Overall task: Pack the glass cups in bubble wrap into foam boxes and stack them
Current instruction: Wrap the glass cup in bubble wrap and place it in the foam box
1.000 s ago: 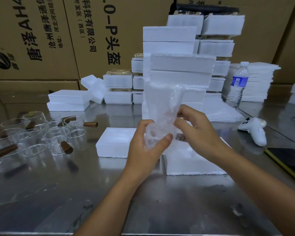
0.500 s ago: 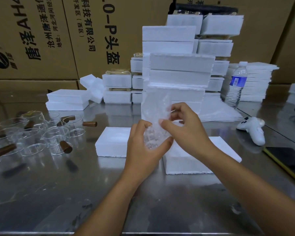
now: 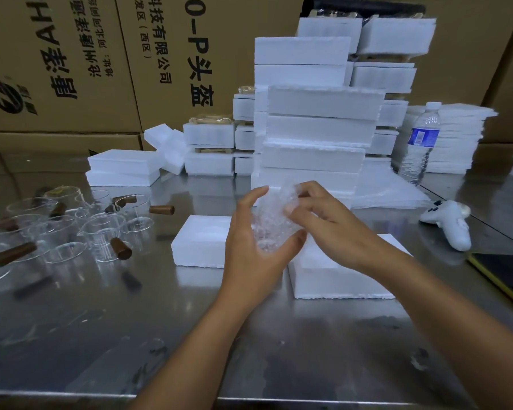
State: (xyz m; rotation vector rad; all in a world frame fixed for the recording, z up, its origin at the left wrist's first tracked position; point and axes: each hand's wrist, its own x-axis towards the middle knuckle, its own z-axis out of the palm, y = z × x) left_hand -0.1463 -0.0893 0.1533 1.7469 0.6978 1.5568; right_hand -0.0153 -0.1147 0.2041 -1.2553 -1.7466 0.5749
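So the person's left hand cups the bubble-wrapped cup from below, thumb curled round its lower right side; the right hand pinches the wrap near the top; both sit above two foam boxes lying side by side on the steel table; loads of bare glass cups with brown handles crowd the left; a tall foam stack stands right behind; water bottle and white controller off right; cardboard cartons at the back.
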